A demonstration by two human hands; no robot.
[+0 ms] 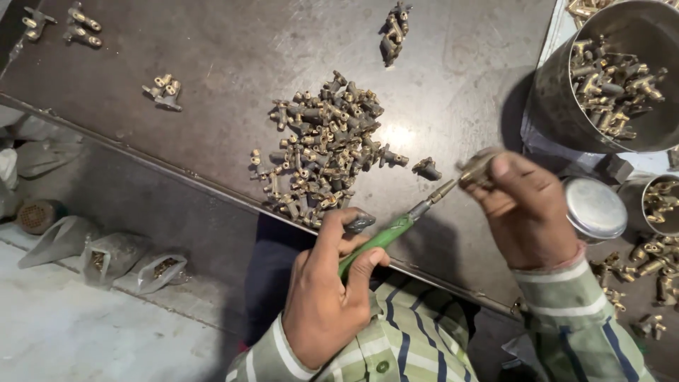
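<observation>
Along the far left edge of the dark metal worktable [233,56], small clusters of brass-coloured valve fittings [163,92] lie apart from one another, and below the table's rim a few clear plastic bags [134,263] rest on the pale floor. Toward the middle, a large loose heap of brass and grey fittings [322,152] spreads across the tabletop, with one lone dark fitting [426,168] just to its right. Near the table's front edge, the left hand [329,297] wraps its fingers around the green handle of a screwdriver [378,240], thumb pressed along the handle, while also pinching a small grey part [359,222] at the fingertips. The screwdriver's metal shaft runs up and right into a brass fitting [477,168], which the right hand [523,212] grips tightly between thumb and curled fingers. Beyond it sit a round shiny steel lid [594,209] and a large steel bucket [559,106] full of fittings.
</observation>
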